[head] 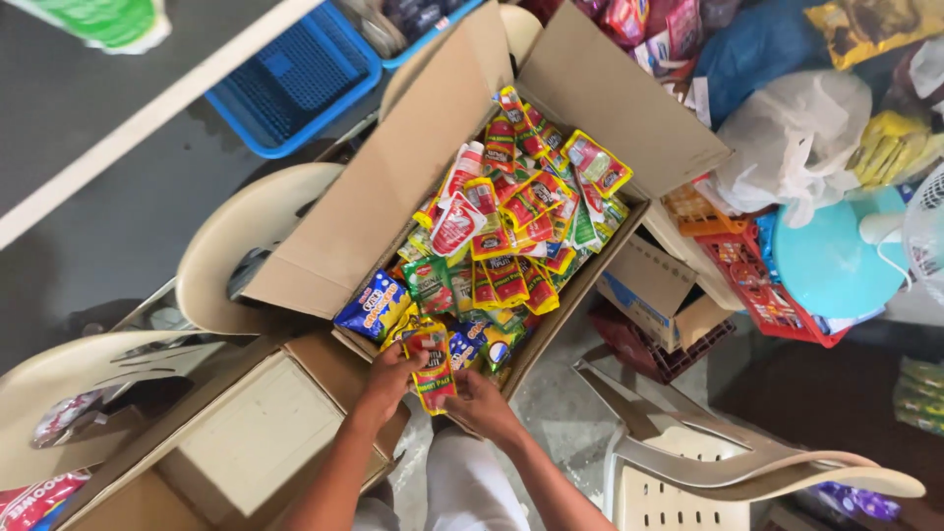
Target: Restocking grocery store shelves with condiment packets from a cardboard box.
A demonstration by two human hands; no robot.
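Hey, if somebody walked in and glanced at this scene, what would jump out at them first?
The open cardboard box in the middle, heaped with bright red, yellow and green sachets, would catch the eye first. At its near edge the left hand and right hand hold a red and yellow packet between them. A blue plastic basket sits at upper left, and a white plastic bag at upper right.

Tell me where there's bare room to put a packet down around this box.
Free: the closed carton's top left of the left hand, and the grey floor beside the blue basket. Crowded: the open cardboard box, heaped with sachets, and the right side's bags and crates.
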